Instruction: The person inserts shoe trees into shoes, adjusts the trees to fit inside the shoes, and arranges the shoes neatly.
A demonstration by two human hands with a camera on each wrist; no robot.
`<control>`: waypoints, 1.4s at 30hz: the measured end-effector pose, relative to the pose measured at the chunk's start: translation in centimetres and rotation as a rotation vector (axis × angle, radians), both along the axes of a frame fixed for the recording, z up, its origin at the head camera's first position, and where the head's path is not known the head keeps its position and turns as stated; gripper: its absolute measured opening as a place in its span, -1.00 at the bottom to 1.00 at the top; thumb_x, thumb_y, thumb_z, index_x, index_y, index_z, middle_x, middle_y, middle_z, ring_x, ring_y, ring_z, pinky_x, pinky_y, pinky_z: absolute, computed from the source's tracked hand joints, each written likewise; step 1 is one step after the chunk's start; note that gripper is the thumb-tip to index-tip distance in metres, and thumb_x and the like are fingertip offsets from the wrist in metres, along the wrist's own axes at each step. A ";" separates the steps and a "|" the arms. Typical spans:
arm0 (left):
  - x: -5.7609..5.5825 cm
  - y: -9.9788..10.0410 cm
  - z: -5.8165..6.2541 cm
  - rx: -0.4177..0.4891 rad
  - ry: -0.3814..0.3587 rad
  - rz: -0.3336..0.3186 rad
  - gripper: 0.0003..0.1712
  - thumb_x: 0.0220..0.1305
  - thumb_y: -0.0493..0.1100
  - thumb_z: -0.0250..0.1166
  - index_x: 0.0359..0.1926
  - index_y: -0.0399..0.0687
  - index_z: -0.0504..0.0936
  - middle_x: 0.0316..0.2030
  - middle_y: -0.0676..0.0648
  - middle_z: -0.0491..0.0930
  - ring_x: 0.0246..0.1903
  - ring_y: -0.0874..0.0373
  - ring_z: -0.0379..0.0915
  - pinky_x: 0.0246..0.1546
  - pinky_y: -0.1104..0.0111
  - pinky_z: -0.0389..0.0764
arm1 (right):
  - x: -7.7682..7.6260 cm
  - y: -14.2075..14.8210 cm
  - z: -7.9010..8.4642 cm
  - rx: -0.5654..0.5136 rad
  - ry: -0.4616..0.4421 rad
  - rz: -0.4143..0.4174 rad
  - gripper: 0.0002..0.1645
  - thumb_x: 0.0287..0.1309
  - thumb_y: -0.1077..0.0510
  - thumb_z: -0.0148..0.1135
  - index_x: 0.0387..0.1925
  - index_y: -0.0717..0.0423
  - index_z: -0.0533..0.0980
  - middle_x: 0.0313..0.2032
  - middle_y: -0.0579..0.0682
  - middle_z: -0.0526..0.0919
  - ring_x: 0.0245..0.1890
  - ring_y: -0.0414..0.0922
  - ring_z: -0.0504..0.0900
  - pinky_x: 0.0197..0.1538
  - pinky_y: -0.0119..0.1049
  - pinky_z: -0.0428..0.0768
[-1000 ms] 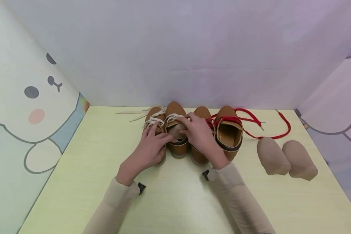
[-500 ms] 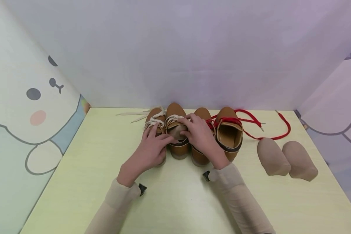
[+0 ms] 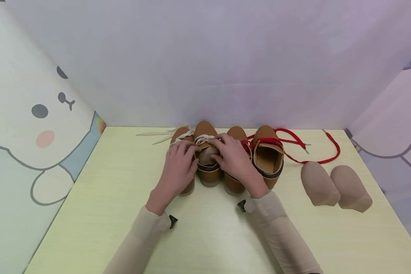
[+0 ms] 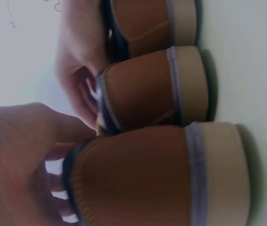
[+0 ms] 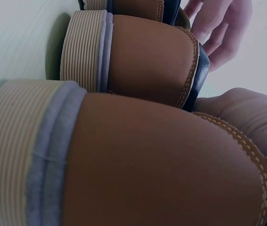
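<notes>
Several brown leather shoes stand in a row, heels towards me. My right hand [image 3: 233, 156] is over the white-laced shoe [image 3: 209, 176] second from the left, its thumb and forefinger gripping the right edge of the opening. In that opening sits a smooth beige shoe insert [image 3: 207, 156]. My left hand [image 3: 179, 165] lies across the leftmost white-laced shoe [image 3: 189, 187], its thumb and forefinger at the left edge of the second shoe's opening, pinching it. In the left wrist view, the shoe heels [image 4: 138, 174] hide the fingertips.
To the right stand two red-laced shoes [image 3: 268, 160]; the outermost is open with nothing inside. Red laces [image 3: 335, 148] trail over the table [image 3: 212, 239]. Two loose beige inserts [image 3: 320, 184] lie at the right. A pale cloth wall [image 3: 212, 68] rises behind the row.
My left hand has shifted slightly right and forward, its fingers now drawn together at the second shoe's left edge. The right hand and the shoes have stayed in place.
</notes>
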State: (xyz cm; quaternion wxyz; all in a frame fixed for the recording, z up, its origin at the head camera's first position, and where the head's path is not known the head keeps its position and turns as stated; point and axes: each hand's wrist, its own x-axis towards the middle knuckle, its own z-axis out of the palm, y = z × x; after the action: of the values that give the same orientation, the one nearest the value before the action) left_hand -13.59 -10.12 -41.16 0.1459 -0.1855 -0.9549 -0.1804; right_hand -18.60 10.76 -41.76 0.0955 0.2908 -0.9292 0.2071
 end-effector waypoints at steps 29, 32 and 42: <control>-2.0 1.8 -1.2 -0.068 -0.048 0.230 -0.51 0.42 0.09 0.35 0.24 -0.02 0.59 0.11 -0.06 0.75 0.26 -0.12 0.39 0.23 -0.09 0.34 | -1.0 -0.2 0.8 0.133 -0.118 -0.016 -0.17 0.35 -0.09 0.38 0.53 -0.05 0.30 0.29 0.09 0.60 0.27 0.09 0.61 0.37 0.18 0.46; -2.0 1.9 -1.2 -0.081 -0.052 0.241 -0.54 0.42 0.08 0.34 0.20 -0.03 0.59 0.07 -0.08 0.76 0.25 -0.11 0.39 0.24 -0.10 0.34 | -1.0 -0.5 0.8 0.143 -0.103 -0.021 -0.18 0.34 -0.10 0.39 0.52 -0.05 0.32 0.25 0.08 0.62 0.22 0.09 0.64 0.32 0.16 0.49; -2.0 2.2 -1.4 -0.094 0.009 0.257 -0.64 0.42 0.01 0.37 0.12 -0.01 0.60 0.01 -0.06 0.79 0.18 -0.12 0.45 0.18 -0.09 0.39 | -1.2 -1.2 0.4 0.161 -0.080 -0.057 -0.20 0.29 -0.11 0.44 0.47 -0.03 0.38 0.24 0.09 0.62 0.23 0.11 0.63 0.31 0.17 0.49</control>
State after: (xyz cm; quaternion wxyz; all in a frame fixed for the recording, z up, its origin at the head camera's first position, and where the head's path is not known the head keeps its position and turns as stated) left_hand -15.57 -7.94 -42.52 0.1636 -0.0689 -0.9774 -0.1146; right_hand -19.83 9.60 -41.35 0.0407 0.2623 -0.9538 0.1404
